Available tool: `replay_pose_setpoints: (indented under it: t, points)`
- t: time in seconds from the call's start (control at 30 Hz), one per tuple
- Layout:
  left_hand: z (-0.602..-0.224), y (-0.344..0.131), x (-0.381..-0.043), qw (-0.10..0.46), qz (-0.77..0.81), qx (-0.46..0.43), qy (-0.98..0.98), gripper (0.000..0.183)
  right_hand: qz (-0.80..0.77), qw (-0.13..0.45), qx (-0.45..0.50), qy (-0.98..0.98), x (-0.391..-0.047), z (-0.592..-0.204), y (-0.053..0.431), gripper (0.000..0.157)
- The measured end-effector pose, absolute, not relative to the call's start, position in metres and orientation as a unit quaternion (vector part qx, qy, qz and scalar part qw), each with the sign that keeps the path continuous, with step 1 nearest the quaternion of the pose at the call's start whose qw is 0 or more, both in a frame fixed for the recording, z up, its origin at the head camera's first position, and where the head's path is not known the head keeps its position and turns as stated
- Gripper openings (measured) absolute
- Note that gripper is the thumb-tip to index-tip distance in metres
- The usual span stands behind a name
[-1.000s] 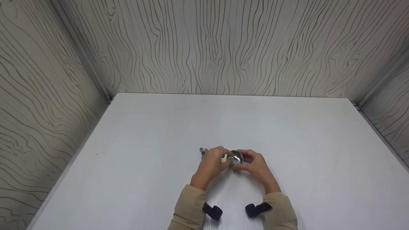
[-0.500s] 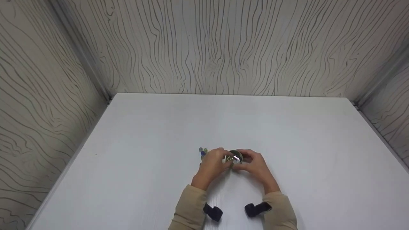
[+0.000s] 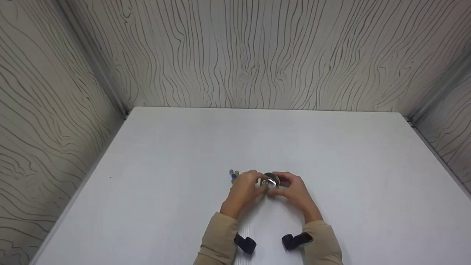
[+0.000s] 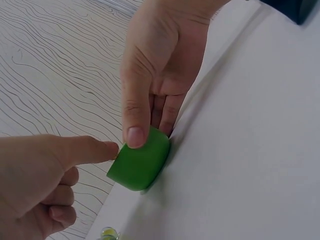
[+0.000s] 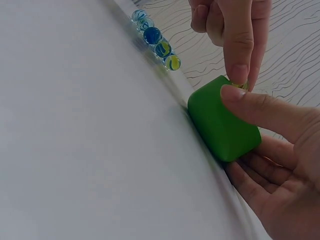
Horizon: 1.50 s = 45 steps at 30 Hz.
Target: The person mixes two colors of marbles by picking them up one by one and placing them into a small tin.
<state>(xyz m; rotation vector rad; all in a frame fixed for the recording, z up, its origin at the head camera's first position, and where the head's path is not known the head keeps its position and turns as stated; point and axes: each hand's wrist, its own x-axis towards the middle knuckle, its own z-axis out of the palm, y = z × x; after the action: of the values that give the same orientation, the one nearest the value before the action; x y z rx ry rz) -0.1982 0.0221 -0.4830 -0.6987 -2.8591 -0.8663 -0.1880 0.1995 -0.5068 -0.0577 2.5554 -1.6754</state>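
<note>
A small green bowl (image 3: 272,179) with a shiny metal inside stands on the white table. It looks slightly tilted in the head view. My right hand (image 3: 296,191) grips its side, thumb at the rim and the other fingers around the far wall, as the right wrist view shows. Over the rim, my left hand (image 3: 241,189) pinches a yellowish glass marble (image 5: 241,85) between thumb and forefinger, mostly covered by the fingertips. Several blue, clear and yellow-green marbles (image 5: 153,35) lie in a cluster on the table, left of the left hand and partly hidden by it in the head view.
The white table (image 3: 165,147) extends around both hands. Wood-grain patterned panels (image 3: 243,55) rise behind it and at both sides. A black wrist camera (image 3: 245,244) sits at the left sleeve, and another black wrist camera (image 3: 294,241) at the right one.
</note>
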Motion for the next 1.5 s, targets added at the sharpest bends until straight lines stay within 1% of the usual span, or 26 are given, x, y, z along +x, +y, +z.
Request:
replay_pose_setpoints:
  t: [0.33,0.67,0.9,1.13,1.5]
  points:
    - [-0.482,0.021,-0.200,0.028,-0.283,-0.230,-0.931,0.020,-0.546,0.043,-0.024,0.836,-0.188,-0.505,0.199,0.059]
    - [-0.479,0.014,-0.201,0.017,-0.303,-0.222,-0.927,0.018,-0.543,0.047,-0.011,0.838,-0.189,-0.507,0.198,0.060]
    - [-0.475,0.008,-0.201,0.026,-0.312,-0.216,-0.925,0.018,-0.551,0.047,-0.011,0.833,-0.187,-0.505,0.198,0.061]
    - [-0.472,0.006,-0.202,0.011,-0.320,-0.214,-0.923,0.020,-0.549,0.044,-0.017,0.834,-0.189,-0.506,0.199,0.061]
    - [-0.471,0.003,-0.204,0.018,-0.314,-0.211,-0.926,0.020,-0.548,0.043,-0.016,0.835,-0.188,-0.505,0.198,0.061]
